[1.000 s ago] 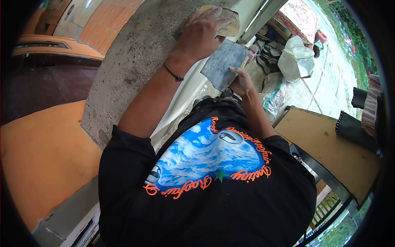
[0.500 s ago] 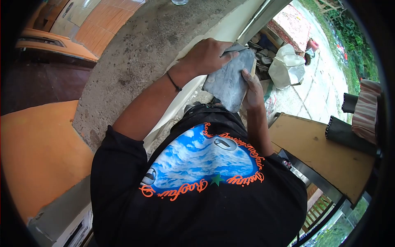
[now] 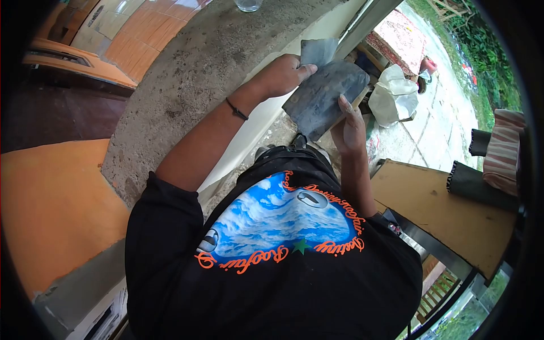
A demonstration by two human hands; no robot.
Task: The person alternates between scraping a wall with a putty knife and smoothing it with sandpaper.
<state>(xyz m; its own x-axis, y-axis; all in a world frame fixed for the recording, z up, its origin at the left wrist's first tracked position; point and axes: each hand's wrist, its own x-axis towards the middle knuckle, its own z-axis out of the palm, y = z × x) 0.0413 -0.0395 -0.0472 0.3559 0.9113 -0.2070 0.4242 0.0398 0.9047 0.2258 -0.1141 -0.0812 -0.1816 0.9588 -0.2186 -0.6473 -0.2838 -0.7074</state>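
Note:
My left hand (image 3: 279,76), with a dark cord at the wrist, pinches a thin, stiff grey sheet (image 3: 318,51) that looks like sandpaper. The sheet stands up by the upper edge of a flat dark grey board (image 3: 327,97). Pale scuffs mark the board's face, and a light wood-coloured edge shows along its right side. My right hand (image 3: 349,126) grips the board from the right, thumb on the face and the other fingers mostly hidden behind. The board is tilted in front of my waist.
A rough concrete ledge (image 3: 164,107) runs along my left, with a clear glass (image 3: 248,5) at its far end. Beyond the board lies a white sack (image 3: 394,96). A brown-topped table (image 3: 442,209) stands at my right, carrying a striped cushion (image 3: 501,153).
My left hand has drawn back to the left, and the grey sheet has come up off the board's face. The board has tilted, and its face looks darker.

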